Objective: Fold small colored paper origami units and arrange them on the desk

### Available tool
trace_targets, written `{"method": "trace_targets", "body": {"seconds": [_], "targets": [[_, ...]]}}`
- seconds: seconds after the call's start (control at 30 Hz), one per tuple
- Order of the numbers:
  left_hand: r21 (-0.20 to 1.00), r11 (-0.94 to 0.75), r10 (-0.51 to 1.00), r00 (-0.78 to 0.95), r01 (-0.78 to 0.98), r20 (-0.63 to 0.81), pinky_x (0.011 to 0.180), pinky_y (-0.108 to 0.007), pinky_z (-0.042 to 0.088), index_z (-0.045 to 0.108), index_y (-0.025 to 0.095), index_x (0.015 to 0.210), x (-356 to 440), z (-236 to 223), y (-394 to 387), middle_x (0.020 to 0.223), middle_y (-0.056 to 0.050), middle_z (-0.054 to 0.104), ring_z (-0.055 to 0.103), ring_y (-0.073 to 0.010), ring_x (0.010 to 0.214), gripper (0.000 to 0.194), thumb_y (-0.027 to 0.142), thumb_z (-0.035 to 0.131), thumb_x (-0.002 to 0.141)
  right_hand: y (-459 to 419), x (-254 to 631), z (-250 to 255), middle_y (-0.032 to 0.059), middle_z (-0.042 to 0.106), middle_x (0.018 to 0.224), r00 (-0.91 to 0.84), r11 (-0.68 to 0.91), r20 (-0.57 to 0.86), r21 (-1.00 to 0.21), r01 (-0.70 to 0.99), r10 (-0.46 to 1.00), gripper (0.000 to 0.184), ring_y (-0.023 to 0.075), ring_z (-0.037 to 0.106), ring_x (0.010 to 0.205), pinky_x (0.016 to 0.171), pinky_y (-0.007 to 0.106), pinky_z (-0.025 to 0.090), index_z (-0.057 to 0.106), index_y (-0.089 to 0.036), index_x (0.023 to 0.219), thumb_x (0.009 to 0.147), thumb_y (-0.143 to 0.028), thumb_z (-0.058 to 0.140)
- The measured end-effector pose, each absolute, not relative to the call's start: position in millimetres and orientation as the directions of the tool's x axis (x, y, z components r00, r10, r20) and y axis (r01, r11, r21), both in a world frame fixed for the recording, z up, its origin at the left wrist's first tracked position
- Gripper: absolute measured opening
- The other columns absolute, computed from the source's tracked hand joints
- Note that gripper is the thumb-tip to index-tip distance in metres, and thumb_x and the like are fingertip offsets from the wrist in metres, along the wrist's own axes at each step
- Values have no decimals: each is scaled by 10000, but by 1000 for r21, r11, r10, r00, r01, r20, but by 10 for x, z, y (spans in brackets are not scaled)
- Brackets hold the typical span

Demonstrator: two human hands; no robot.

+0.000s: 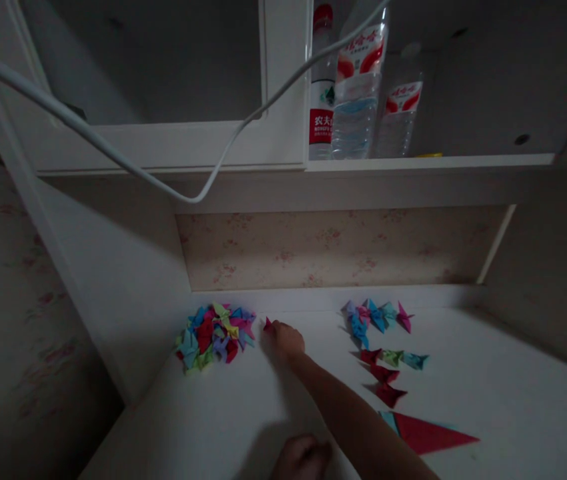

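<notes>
Reaching far across the white desk, my right hand (287, 339) pinches a dark pink folded paper crane (268, 325). Just left of it lies a heap of colourful paper cranes (216, 337), in red, blue, green, purple and yellow. My left hand (303, 457) is curled closed at the bottom edge, partly cut off; whether anything is inside it is hidden. To the right of my right arm, other paper cranes (376, 316) lie in a row at the back. Nearer rows hold a green crane (392, 358) and a dark red crane (388, 395).
Beside my right forearm lies a larger folded red paper piece (431, 433) with light blue paper at its edge. A white cable (183, 197) hangs across the view. Several plastic bottles (356, 93) stand on the shelf above. A side panel (113, 267) bounds the desk at left.
</notes>
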State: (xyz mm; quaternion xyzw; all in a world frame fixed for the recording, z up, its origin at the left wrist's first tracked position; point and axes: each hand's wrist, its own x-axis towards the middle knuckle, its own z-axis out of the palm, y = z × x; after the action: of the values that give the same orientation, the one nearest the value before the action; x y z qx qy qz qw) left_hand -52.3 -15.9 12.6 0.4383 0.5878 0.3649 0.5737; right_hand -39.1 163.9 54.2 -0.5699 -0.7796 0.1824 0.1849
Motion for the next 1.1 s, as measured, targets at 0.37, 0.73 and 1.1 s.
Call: {"method": "trace_targets", "body": {"seconds": [0.37,0.73,1.1], "targets": [[920,344,939,102,-187,-330,327,-196,72,439,216,718,-482,1,-158,492,121,349,196,-16,306,508,674,629,609,133,962,253,-14,607,636,-250,178,107,-943,280,962,376,136,574,518,484,203,401,593,-189,1008,935,-475,361],[989,148,988,41,-12,-148,336,-173,173,571,155,827,-283,174,-362,578,84,424,309,-20,353,434,580,585,738,-218,1478,171,1,550,614,-256,162,109,-967,198,961,388,130,463,504,473,220,360,633,-171,923,904,-498,426],[996,94,995,-28,3,-94,332,-177,216,632,135,883,-308,195,-404,638,49,486,354,-27,355,396,505,608,743,-257,1487,206,56,652,692,-235,295,245,-933,208,941,444,184,567,564,509,256,461,693,-187,927,873,-549,441]]}}
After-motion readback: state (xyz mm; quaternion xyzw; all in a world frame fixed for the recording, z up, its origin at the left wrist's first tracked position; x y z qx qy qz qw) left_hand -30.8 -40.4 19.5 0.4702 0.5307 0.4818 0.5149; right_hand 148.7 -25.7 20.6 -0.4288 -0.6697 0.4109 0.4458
